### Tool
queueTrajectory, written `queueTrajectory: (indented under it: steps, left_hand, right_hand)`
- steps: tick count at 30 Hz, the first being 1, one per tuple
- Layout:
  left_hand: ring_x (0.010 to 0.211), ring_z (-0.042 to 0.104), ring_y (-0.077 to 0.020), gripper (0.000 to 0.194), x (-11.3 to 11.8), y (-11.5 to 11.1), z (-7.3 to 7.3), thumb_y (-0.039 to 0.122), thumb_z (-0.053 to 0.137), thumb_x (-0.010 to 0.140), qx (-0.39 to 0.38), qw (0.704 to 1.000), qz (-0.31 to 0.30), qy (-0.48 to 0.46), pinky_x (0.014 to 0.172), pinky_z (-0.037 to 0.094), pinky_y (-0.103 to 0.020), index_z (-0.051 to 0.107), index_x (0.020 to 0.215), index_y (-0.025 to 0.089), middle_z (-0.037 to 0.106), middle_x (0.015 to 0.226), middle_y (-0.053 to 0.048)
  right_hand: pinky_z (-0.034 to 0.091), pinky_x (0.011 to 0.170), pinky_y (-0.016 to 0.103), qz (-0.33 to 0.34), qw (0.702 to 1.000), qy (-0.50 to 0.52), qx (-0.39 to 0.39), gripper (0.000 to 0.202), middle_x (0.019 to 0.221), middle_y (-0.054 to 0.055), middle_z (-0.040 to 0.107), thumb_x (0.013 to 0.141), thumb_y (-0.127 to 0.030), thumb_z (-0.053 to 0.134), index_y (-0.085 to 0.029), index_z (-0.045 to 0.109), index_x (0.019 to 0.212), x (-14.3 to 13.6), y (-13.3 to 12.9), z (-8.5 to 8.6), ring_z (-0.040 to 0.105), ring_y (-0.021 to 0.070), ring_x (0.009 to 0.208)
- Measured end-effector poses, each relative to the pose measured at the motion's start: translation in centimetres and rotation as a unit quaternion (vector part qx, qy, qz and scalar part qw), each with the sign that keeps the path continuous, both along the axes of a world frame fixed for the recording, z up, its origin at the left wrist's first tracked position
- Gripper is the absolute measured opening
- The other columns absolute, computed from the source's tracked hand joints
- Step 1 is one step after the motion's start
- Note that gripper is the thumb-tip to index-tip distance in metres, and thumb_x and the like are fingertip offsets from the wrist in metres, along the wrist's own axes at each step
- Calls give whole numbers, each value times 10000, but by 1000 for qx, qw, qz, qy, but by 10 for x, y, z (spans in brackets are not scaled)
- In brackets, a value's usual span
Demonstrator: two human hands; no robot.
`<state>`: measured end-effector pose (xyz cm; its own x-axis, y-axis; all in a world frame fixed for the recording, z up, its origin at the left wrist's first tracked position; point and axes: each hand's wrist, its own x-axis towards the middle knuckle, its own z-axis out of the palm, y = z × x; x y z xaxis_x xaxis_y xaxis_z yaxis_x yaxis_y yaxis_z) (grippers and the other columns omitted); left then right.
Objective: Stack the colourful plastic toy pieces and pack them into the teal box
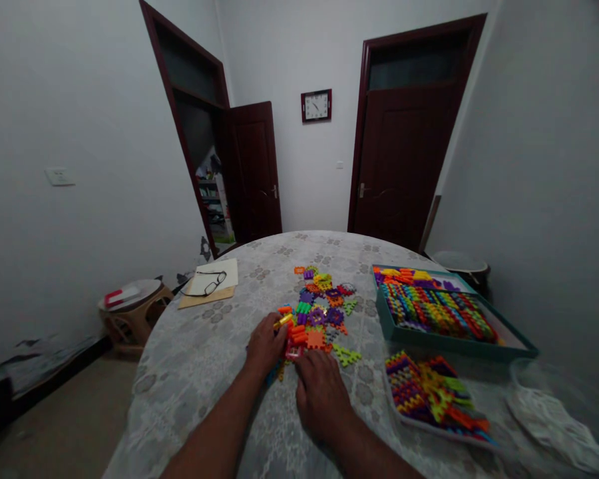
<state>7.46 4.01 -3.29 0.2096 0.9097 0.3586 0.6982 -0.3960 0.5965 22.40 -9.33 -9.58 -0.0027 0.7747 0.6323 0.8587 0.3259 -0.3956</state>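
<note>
A loose pile of colourful plastic interlocking pieces lies mid-table: notched squares, gear-like rings and short tubes. At its near left edge is my left hand, its fingers closed in against the pile beside a yellow tube piece. My right hand is at the near edge, fingers bent down and together. A red piece shows between the two hands, close to the right fingertips. What either hand grips is hidden by the fingers. Green triangular pieces lie just right of the pile.
On the right, a teal box holds rows of joined pieces. A clear tray of more pieces sits nearer me, beside a blurred clear bag. Glasses rest on papers at left. A patterned cloth covers the round table.
</note>
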Motion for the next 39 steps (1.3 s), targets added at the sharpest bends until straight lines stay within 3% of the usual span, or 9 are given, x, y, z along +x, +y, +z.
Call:
queueTrajectory:
  steps: [11, 29, 39]
  left_hand:
    - [1178, 740, -270, 171, -6, 1, -2, 310, 632, 976, -13, 996, -43, -77, 1117, 581, -434, 677, 1130, 252, 771, 1215, -85]
    - [941, 704, -241, 240, -10, 6, 8, 482, 572, 1003, -42, 988, -14, -146, 921, 565, -393, 645, 1048, 258, 735, 1003, -25]
    - [933, 729, -247, 208, -10, 2, 14, 444, 600, 982, -50, 981, -6, -186, 899, 572, -405, 647, 1083, 269, 752, 1037, -30]
  right_hand:
    - [434, 1295, 572, -18, 998, -15, -54, 462, 1428, 164, 704, 957, -88, 605, -166, 700, 1402, 6, -6, 21, 594, 336, 1392]
    - [411, 1310, 619, -2, 998, -12, -55, 479, 1436, 189, 706, 957, -127, 606, -149, 701, 1426, 15, -2, 19, 580, 361, 1404]
    - [416, 1309, 634, -5, 999, -22, -45, 482, 1440, 188, 711, 969, -122, 583, -142, 700, 1437, 14, -4, 19, 590, 367, 1401]
